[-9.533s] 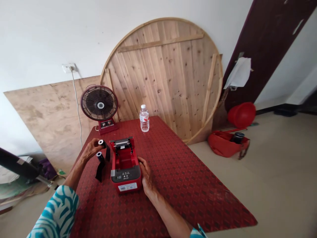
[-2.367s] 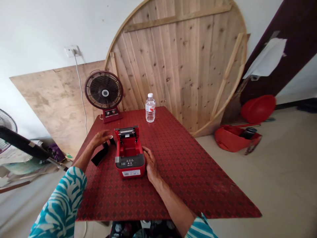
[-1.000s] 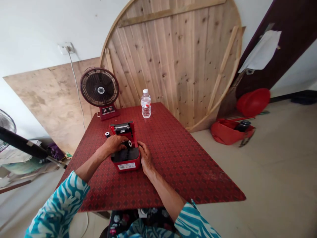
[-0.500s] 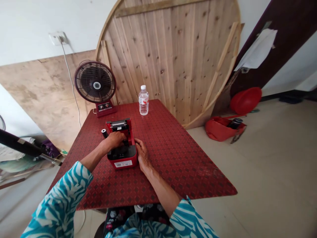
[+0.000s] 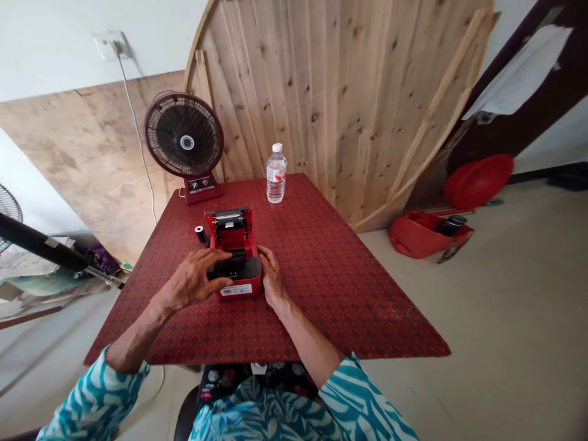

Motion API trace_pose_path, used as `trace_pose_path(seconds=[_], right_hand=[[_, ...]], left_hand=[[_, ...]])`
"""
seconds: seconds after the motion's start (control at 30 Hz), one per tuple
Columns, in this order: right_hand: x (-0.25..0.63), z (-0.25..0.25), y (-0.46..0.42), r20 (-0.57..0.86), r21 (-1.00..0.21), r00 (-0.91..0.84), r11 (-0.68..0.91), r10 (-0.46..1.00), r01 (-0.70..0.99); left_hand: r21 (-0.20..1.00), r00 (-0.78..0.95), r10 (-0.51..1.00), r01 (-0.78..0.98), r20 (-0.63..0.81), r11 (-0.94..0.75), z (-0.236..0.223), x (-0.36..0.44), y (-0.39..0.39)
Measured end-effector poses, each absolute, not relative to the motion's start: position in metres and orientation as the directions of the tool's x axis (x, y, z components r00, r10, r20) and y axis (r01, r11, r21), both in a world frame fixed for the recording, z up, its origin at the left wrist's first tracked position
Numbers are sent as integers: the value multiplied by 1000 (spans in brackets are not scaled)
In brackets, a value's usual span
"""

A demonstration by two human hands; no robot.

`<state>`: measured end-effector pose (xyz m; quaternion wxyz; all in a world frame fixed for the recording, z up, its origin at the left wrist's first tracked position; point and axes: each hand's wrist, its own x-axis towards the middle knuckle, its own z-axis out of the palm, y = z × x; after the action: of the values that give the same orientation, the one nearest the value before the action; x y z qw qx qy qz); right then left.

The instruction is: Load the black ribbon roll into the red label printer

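Note:
A small red and black thermal printer [image 5: 241, 289] stands on the table with its lid [image 5: 228, 222] raised, showing the roller and the inside. My left hand [image 5: 193, 278] is over its near left side, thumb and fingers apart, the thumb by the near edge and the fingertips over the black top. Whether those fingertips press on it I cannot tell. Along the printer's right wall lies my right hand [image 5: 273, 278], fingers bent against it and holding it. A small black roll with a white end [image 5: 201, 234] stands just left of the lid.
A water bottle [image 5: 276, 174] and a dark red fan [image 5: 186, 142] stand at the back of the red patterned table [image 5: 340, 294]. Behind them leans a large round wooden board [image 5: 340, 92]. A red bag [image 5: 413, 236] lies on the floor to the right.
My left hand has come out of the printer's inside, back toward me, and its fingers have spread. My right hand stays at the printer's right side. The view has shifted slightly.

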<state>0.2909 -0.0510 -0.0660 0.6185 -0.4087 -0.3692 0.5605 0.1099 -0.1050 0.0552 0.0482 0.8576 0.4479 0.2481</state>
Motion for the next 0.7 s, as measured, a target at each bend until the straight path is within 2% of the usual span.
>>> trace_pose_path(seconds=[0.1,0.23,0.53,0.7], right_hand=[[292,-65,-52,2,-920,94,39,996,-391],[291,-63,-52,3,-924,97,40,995,-381],[294,-66,-49,5,-927,93,40,996,-373],[289,-42,-6,68,-941,97,96,993,-323]], left_hand=[[230,450,740,755,500,-614,44,119,-101],[173,474,666,725,576,-667,40,124,-101],[114,488,640,736,593,-667,27,126,-126],[109,468,619,736,631,-668,22,125,-131]])
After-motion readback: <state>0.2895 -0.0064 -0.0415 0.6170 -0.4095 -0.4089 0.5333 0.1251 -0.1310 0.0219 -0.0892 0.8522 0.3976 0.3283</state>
